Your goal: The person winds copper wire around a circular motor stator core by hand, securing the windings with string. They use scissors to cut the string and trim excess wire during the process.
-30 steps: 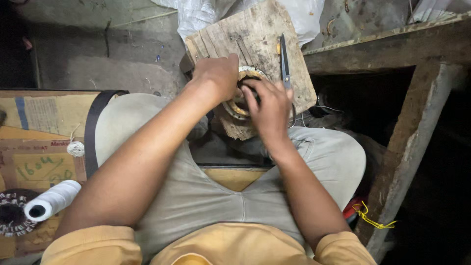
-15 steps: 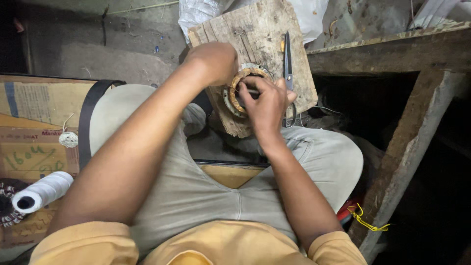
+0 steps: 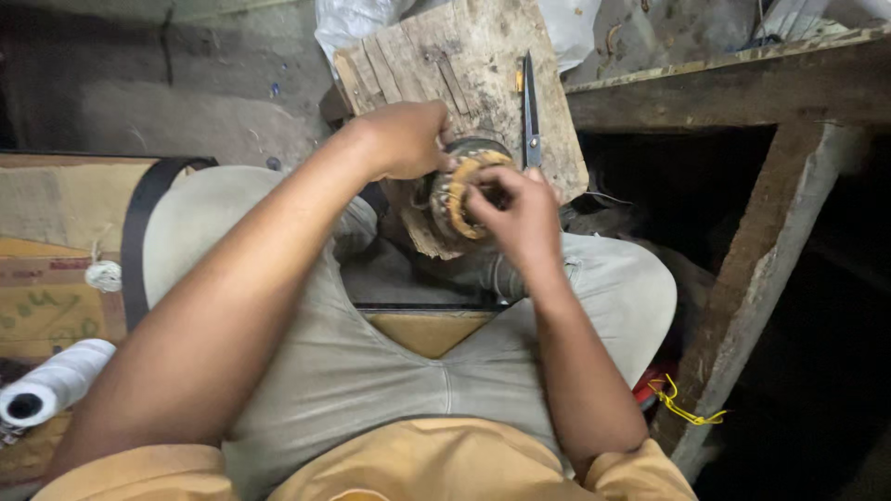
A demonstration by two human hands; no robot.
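Note:
A round motor stator [image 3: 461, 190] with copper-coloured windings rests on a worn wooden board [image 3: 464, 65] in front of my knees. My left hand [image 3: 406, 139] grips its upper left rim. My right hand [image 3: 520, 211] is at its right side, with fingertips pinched at the windings; what they pinch is too small to tell. A pair of dark scissors [image 3: 531, 111] lies on the board just right of the stator, tips pointing away from me.
A spool of white thread [image 3: 51, 382] lies at the lower left on cardboard [image 3: 46, 278]. A small white thread ball [image 3: 104, 275] sits nearby. A rough wooden bench frame [image 3: 761, 250] stands at the right, with a yellow cord [image 3: 682, 405] by its leg.
The view has shifted slightly. My left hand has slid to the stator's upper left rim, and my right hand has moved a little lower on its right side.

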